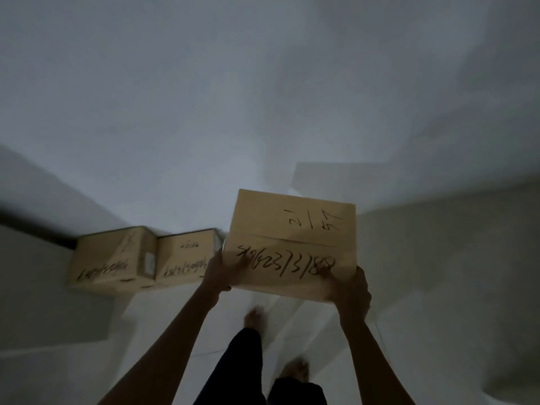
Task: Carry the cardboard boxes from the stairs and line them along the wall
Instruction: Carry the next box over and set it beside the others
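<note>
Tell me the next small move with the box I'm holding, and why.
Probably lower the tan cardboard box with handwritten numbers, gripped by the left hand and right hand, to the floor just right of the two tan cardboard boxes already side by side against the white wall, extending the row.

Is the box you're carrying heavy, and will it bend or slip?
Probably not very heavy: the box is held out on stretched arms by the left hand and right hand. It looks stiff; its edges stay straight. It might slip, since the hands only grip its near corners.
</note>
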{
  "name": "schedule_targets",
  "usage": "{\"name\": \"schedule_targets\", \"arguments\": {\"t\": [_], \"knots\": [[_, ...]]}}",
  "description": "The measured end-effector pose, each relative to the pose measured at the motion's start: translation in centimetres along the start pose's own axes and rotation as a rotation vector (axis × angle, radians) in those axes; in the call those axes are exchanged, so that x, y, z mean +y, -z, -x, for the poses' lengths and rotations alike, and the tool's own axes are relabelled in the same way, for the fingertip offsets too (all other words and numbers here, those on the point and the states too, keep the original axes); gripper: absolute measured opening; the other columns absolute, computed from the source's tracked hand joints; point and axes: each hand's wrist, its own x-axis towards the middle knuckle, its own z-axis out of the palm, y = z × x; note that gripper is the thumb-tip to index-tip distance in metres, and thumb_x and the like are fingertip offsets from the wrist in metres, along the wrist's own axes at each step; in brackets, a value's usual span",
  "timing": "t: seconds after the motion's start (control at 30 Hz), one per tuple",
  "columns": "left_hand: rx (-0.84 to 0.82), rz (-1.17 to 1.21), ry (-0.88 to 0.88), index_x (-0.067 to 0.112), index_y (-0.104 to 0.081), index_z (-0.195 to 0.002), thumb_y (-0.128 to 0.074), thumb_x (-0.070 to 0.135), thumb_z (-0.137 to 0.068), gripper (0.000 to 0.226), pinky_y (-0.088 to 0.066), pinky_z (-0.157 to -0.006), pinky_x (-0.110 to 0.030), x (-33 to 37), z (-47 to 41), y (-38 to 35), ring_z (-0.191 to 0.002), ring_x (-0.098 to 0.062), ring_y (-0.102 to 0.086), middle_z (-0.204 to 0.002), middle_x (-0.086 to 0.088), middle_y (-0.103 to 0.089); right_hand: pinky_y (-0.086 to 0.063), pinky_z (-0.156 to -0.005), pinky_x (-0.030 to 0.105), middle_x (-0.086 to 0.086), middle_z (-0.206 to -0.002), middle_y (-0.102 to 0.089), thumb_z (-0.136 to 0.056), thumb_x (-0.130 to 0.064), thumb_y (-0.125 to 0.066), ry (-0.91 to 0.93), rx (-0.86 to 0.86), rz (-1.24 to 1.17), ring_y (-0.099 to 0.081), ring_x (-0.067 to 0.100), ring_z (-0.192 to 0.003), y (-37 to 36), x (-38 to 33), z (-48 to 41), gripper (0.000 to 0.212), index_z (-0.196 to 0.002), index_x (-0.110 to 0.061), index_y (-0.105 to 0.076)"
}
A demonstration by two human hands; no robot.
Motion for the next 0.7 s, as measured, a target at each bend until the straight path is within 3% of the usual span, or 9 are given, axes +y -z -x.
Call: {"name": "schedule_targets", "arguments": {"t": [0.1, 0.3, 0.4, 0.5, 0.6, 0.7], "knots": [[0.067, 0.05, 0.036, 0.033, -0.059, -0.113, -0.079, 0.048, -0.077, 0.044, -0.06, -0.073, -0.054, -2.5, -0.8, 5.4, -0.084, -0.014, -0.065, -0.097, 0.007, -0.07, -0.052, -0.097, 0.046, 0.014, -0.132, -0.067, -0.074, -0.052, -0.087, 0.045, -0.074, 0.062, -0.063, 0.039, -0.119, -5.3, -1.7, 1.6, 0.087, -0.144, -0.012, -0.053], [0.157, 0.124, 0.052, 0.031, -0.055, -0.116, -0.077, 0.047, -0.079, 0.046, -0.057, -0.058, -0.032, -8.3, -5.3, 15.1, -0.087, -0.014, -0.066, -0.101, 0.006, -0.069, -0.047, -0.085, 0.036, 0.012, -0.127, -0.069, -0.072, -0.048, -0.089, 0.082, -0.185, 0.14, -0.062, 0.031, -0.105, -17.8, -4.2, 2.9, 0.08, -0.138, -0.013, -0.059], [0.194, 0.087, 0.072, 0.027, -0.051, -0.127, -0.076, 0.053, -0.077, 0.061, -0.057, -0.065, -0.032, -12.2, -9.7, 19.7, -0.097, -0.023, -0.067, -0.109, 0.002, -0.067, -0.051, -0.089, 0.041, 0.014, -0.128, -0.069, -0.071, -0.051, -0.088, 0.093, -0.228, 0.211, -0.063, 0.033, -0.107, -25.2, -4.5, 2.6, 0.082, -0.137, -0.012, -0.059], [0.227, 0.022, 0.121, 0.025, -0.049, -0.133, -0.074, 0.057, -0.077, 0.069, -0.06, -0.07, -0.034, -17.4, -15.3, 23.7, -0.09, -0.018, -0.064, -0.105, 0.004, -0.063, -0.049, -0.099, 0.049, 0.017, -0.135, -0.065, -0.073, -0.049, -0.087, 0.093, -0.258, 0.264, -0.061, 0.04, -0.119, -33.4, -3.3, 1.1, 0.082, -0.14, -0.011, -0.057], [0.232, -0.011, 0.174, 0.021, -0.051, -0.133, -0.075, 0.055, -0.077, 0.07, -0.057, -0.062, -0.025, -21.6, -20.8, 26.5, -0.081, -0.011, -0.061, -0.099, 0.007, -0.062, -0.046, -0.103, 0.049, 0.02, -0.142, -0.061, -0.069, -0.057, -0.087, 0.066, -0.252, 0.281, -0.057, 0.043, -0.128, -40.4, -1.7, -0.1, 0.096, -0.145, -0.009, -0.054], [0.239, -0.019, 0.191, 0.017, -0.053, -0.131, -0.077, 0.052, -0.076, 0.069, -0.056, -0.062, -0.022, -26.5, -27.7, 28.4, -0.076, -0.009, -0.061, -0.094, 0.01, -0.06, -0.047, -0.102, 0.049, 0.02, -0.143, -0.061, -0.053, -0.069, -0.07, 0.061, -0.237, 0.312, -0.058, 0.045, -0.128, -48.0, 1.1, -2.9, 0.11, -0.145, -0.01, -0.054]]}}
